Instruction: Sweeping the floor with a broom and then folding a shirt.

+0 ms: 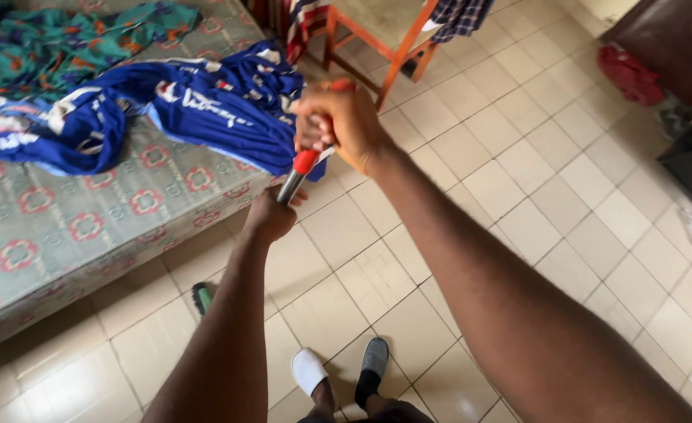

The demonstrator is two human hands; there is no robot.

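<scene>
Both my hands hold a long pole with a silver metal shaft and a red grip at its top. My right hand is closed around the red grip. Lower down, my left hand is wrapped around the silver shaft. The pole runs down toward the tiled floor; a green part shows on the floor beside my left forearm, and the rest of the shaft is hidden behind that arm. My two feet, one in a white sock and one in a grey sock, stand below.
A mattress with a red flower pattern lies on the left, with a blue cloth and a green patterned cloth on it. An orange wooden chair stands ahead. A red cloth and dark furniture are at the right.
</scene>
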